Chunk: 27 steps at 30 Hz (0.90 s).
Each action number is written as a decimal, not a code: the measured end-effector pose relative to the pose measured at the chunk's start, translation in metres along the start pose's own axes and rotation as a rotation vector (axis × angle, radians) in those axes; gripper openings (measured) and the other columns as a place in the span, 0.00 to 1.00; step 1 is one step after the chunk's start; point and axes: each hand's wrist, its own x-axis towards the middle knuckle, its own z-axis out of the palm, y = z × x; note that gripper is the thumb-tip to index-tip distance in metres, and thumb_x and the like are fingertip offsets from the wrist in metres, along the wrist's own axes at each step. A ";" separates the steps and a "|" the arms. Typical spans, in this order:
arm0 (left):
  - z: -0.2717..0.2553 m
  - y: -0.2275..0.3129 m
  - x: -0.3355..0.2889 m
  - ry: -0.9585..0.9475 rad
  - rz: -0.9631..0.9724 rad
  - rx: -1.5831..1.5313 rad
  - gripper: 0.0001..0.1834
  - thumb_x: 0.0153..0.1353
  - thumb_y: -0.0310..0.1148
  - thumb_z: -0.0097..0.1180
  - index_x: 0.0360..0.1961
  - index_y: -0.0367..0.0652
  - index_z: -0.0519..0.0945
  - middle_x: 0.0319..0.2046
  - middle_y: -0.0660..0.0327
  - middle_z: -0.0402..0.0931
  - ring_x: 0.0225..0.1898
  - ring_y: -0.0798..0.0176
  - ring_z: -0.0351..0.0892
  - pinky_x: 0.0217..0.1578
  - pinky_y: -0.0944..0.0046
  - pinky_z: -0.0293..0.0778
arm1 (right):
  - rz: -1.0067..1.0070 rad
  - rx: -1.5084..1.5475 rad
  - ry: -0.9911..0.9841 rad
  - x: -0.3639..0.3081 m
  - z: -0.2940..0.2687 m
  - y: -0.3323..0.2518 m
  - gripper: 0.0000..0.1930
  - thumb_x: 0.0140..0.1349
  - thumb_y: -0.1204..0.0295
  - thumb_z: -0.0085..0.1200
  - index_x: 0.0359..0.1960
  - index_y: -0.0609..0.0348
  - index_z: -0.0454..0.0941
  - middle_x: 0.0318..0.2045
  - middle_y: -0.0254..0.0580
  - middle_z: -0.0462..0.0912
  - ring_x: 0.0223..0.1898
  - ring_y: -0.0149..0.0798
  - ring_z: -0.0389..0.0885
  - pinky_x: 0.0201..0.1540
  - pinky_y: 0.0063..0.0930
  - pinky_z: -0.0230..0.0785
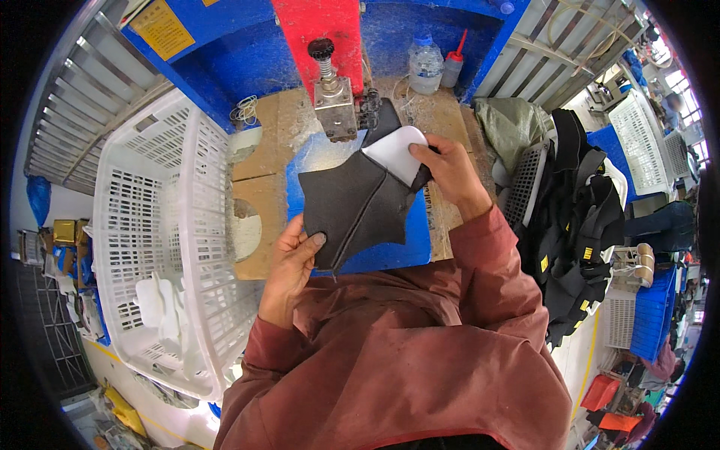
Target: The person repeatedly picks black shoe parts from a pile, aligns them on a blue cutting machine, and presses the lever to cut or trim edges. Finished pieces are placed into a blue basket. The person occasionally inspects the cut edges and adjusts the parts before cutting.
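Above blue bench (390,251), black piece (358,206) between hands.

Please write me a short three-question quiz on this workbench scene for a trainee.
1. True or false: the left hand pinches the lower edge of the black piece.
2. Which hand touches the white insert? A) left B) right C) neither
3. Fill in: the white crate stands on the person's ____ side.

Key: 1 true. 2 B, the right hand. 3 left.
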 end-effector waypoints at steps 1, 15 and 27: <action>0.000 0.001 -0.001 0.004 0.020 -0.035 0.16 0.68 0.20 0.54 0.57 0.36 0.77 0.50 0.59 0.83 0.49 0.70 0.82 0.51 0.72 0.78 | 0.018 -0.006 -0.024 0.007 0.000 -0.002 0.12 0.68 0.71 0.57 0.46 0.69 0.83 0.33 0.32 0.83 0.32 0.24 0.78 0.35 0.21 0.71; 0.005 0.009 -0.001 0.153 0.053 -0.107 0.18 0.70 0.23 0.53 0.60 0.38 0.77 0.47 0.61 0.84 0.41 0.73 0.83 0.42 0.73 0.80 | 0.115 -0.093 -0.180 0.050 -0.002 -0.027 0.16 0.66 0.69 0.60 0.51 0.68 0.82 0.37 0.33 0.85 0.35 0.24 0.80 0.38 0.20 0.72; 0.024 0.014 0.017 0.026 0.045 -0.094 0.26 0.70 0.19 0.51 0.68 0.37 0.68 0.55 0.59 0.80 0.45 0.76 0.81 0.44 0.78 0.76 | 0.010 -0.040 -0.102 0.039 -0.030 -0.036 0.15 0.67 0.71 0.58 0.50 0.71 0.81 0.38 0.34 0.84 0.37 0.24 0.80 0.41 0.20 0.72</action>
